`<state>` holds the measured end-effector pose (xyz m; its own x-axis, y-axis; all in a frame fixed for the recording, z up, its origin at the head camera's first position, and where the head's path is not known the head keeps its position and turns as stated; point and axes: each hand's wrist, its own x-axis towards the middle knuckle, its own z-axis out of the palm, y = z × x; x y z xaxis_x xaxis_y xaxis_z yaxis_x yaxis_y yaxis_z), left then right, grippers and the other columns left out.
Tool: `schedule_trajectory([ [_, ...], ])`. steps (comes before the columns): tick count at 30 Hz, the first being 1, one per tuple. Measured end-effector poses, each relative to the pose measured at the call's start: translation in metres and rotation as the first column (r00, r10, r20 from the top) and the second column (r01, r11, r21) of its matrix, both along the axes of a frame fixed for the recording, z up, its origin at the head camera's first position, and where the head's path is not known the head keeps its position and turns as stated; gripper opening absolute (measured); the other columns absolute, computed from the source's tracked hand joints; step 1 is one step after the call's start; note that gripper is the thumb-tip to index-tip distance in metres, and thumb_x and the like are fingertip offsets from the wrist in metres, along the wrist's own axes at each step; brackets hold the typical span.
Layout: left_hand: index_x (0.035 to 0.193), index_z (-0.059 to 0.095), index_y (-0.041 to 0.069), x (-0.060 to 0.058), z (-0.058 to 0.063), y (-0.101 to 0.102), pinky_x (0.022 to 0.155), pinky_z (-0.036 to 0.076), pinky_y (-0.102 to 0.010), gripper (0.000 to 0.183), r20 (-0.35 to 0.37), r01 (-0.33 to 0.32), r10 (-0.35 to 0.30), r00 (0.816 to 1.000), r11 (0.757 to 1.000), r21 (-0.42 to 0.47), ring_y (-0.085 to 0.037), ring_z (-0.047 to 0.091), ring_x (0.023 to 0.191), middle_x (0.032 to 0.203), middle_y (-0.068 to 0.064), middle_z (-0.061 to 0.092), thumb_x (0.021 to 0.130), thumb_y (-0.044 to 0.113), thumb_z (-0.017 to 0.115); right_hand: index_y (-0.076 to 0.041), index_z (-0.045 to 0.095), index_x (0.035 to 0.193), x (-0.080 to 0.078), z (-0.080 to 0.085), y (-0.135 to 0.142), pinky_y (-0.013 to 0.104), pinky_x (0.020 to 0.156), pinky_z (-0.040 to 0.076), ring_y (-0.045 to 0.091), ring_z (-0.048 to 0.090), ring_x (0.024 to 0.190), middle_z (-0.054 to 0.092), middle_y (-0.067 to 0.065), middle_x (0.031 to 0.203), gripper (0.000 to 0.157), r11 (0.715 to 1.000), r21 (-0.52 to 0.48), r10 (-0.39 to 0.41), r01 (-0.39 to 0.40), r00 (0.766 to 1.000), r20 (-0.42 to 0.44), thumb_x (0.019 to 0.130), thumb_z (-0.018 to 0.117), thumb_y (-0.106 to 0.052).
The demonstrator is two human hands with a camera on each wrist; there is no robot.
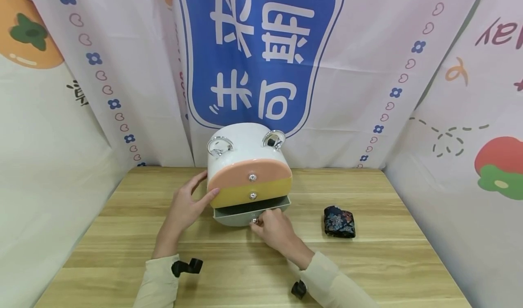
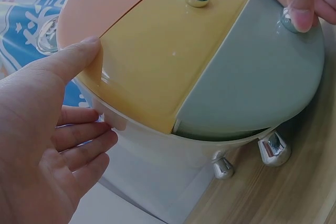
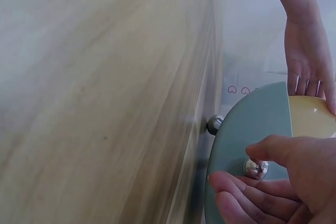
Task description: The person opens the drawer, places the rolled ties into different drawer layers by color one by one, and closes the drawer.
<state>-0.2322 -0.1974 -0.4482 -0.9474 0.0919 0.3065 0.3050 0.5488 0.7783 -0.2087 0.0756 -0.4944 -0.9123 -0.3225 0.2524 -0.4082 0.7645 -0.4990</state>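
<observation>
A small rounded drawer box (image 1: pixel 245 144) with a white body stands at the back of the table, with pink, yellow and grey-green drawer fronts. Its lowest, grey-green drawer (image 1: pixel 233 220) is pulled partly out. My right hand (image 1: pixel 277 230) pinches that drawer's silver knob (image 3: pixel 256 169) between thumb and fingers. On the box's left side, my left hand (image 1: pixel 185 208) holds the body, its thumb on the edge of the yellow drawer front (image 2: pixel 157 61) and its fingers along the white side. The pink drawer (image 1: pixel 233 174) and the yellow one are closed.
A dark folded floral cloth item (image 1: pixel 339 222) lies on the wooden table (image 1: pixel 229 271), right of the box. Two silver rings stand on the box top, and silver feet (image 2: pixel 274 149) support it. Printed curtains (image 1: pixel 351 131) hang behind and at both sides.
</observation>
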Motion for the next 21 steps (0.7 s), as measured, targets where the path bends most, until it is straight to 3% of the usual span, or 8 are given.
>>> schedule_trajectory([
  [12, 0.161, 0.045, 0.015, -0.001, -0.001, -0.001, 0.122, 0.037, -0.07, 0.075, 0.005, -0.001, 0.001, 1.0, 1.0, 0.007, -0.043, 0.04, 0.155, 0.166, -0.013, 0.046, 0.099, 0.05, 0.072, -0.016, 0.065, 0.052, 0.014, 0.004, 0.006, 0.015, 0.042, 0.034, -0.004, 0.036, 0.044, 0.056, -0.012, 0.05, 0.045, 0.999, 0.039, 0.031, -0.031, 0.999, 0.015, 0.094, 0.079, -0.026],
  [21, 0.161, 0.044, 0.014, 0.0, 0.0, 0.0, 0.122, 0.036, -0.071, 0.074, 0.007, 0.011, -0.011, 1.0, 1.0, 0.008, -0.045, 0.039, 0.155, 0.166, -0.015, 0.045, 0.1, 0.047, 0.071, -0.014, 0.073, 0.06, 0.025, 0.005, 0.01, 0.015, 0.042, 0.037, -0.005, 0.038, 0.043, 0.06, -0.011, 0.052, 0.037, 0.997, 0.068, 0.033, -0.036, 0.999, 0.041, 0.094, 0.08, -0.028],
])
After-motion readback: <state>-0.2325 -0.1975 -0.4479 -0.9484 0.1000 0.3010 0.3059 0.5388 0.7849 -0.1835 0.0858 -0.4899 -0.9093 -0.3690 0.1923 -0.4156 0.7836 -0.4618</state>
